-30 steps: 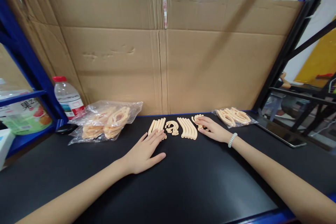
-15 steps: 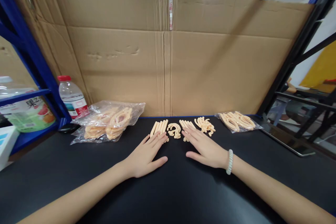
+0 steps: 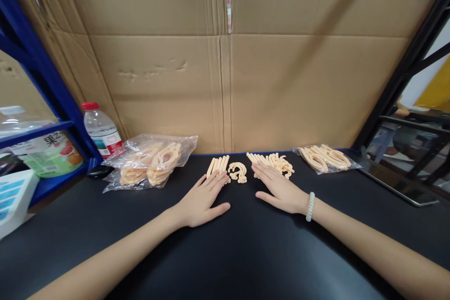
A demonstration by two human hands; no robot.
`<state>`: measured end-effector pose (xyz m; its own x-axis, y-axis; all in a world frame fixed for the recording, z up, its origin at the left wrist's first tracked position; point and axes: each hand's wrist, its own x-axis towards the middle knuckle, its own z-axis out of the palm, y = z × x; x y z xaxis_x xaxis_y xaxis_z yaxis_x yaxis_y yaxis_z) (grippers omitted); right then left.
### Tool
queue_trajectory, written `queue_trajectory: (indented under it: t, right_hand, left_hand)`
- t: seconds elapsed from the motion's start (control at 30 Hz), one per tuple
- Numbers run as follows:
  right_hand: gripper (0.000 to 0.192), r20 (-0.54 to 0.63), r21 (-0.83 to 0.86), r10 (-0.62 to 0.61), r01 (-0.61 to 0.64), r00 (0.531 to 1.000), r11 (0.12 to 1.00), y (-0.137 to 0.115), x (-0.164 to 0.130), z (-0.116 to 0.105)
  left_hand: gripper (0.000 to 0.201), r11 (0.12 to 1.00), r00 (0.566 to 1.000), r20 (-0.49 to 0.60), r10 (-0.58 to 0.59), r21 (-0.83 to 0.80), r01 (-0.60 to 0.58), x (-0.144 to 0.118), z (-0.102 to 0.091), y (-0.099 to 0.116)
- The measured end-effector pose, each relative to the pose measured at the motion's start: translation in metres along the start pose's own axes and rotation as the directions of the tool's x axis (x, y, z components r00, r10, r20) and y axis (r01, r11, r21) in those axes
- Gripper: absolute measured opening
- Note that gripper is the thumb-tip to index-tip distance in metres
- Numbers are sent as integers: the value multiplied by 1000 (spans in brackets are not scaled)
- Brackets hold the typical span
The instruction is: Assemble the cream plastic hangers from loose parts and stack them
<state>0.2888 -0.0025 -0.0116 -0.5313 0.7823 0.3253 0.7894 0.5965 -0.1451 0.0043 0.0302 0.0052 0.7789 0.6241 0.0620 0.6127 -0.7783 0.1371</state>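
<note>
My left hand (image 3: 204,202) lies flat on the black tabletop with fingers stretched out. Its fingertips cover the near ends of a row of straight cream-coloured sticks (image 3: 218,165). My right hand (image 3: 281,192), with a pale coiled band at the wrist, is flat too. Its fingers rest over a second row of straight sticks (image 3: 253,157), partly hidden. Against that row's right side sits a heap of curved cream pieces (image 3: 284,165). Between the hands lies a small group of hooked cream pieces (image 3: 239,171), touched by neither hand.
A clear bag of cream oval pieces (image 3: 151,161) lies at left, beside a red-capped bottle (image 3: 101,129). Another such bag (image 3: 326,158) is at right, near a flat dark tablet-like device (image 3: 397,183). A cardboard wall (image 3: 158,79) stands behind.
My right hand and the sticks under it have slid right, up against the curved pieces. The gap beside the hooked pieces is wider. The whole view has shifted slightly.
</note>
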Motion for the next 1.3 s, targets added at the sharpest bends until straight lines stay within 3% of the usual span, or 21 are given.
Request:
queue_trajectory:
  t: [0.1, 0.3, 0.57, 0.7, 0.8, 0.9, 1.1, 1.2, 1.3]
  right_hand:
    - [68, -17, -35, -59, 58, 998, 998, -13, 10, 0]
    - [71, 91, -22, -69, 71, 994, 997, -44, 37, 14]
    - [72, 137, -68, 2, 8, 991, 998, -27, 55, 14]
    - [71, 30, -96, -61, 64, 998, 993, -43, 43, 8]
    - [74, 103, -12, -146, 148, 984, 989, -67, 22, 6]
    - [70, 200, 108, -165, 146, 966, 983, -81, 6, 5]
    - [70, 261, 156, -136, 97, 956, 983, -77, 6, 5]
    - [71, 269, 147, -132, 95, 954, 985, -76, 8, 2]
    - [70, 276, 133, -129, 95, 952, 986, -77, 8, -1]
  left_hand:
    - [72, 1000, 1000, 9, -2, 8, 2, 0, -1, 2]
    - [72, 1000, 1000, 0, 1, -1, -1, -3, -1, 2]
    - [73, 1000, 1000, -13, 8, -25, -9, -6, 0, 0]
    - [73, 1000, 1000, -2, 3, -21, -3, -7, -1, 0]
    - [71, 1000, 1000, 5, 3, -16, -3, -7, 0, 0]
    - [67, 1000, 1000, 5, -1, -11, 1, -5, 0, 1]
    - [65, 1000, 1000, 10, -11, -11, 11, 6, 3, 4]
    - [67, 999, 999, -46, -18, -32, 16, 8, 6, 3]
    - [60, 998, 970, -243, 4, -63, -20, 5, 7, 4]
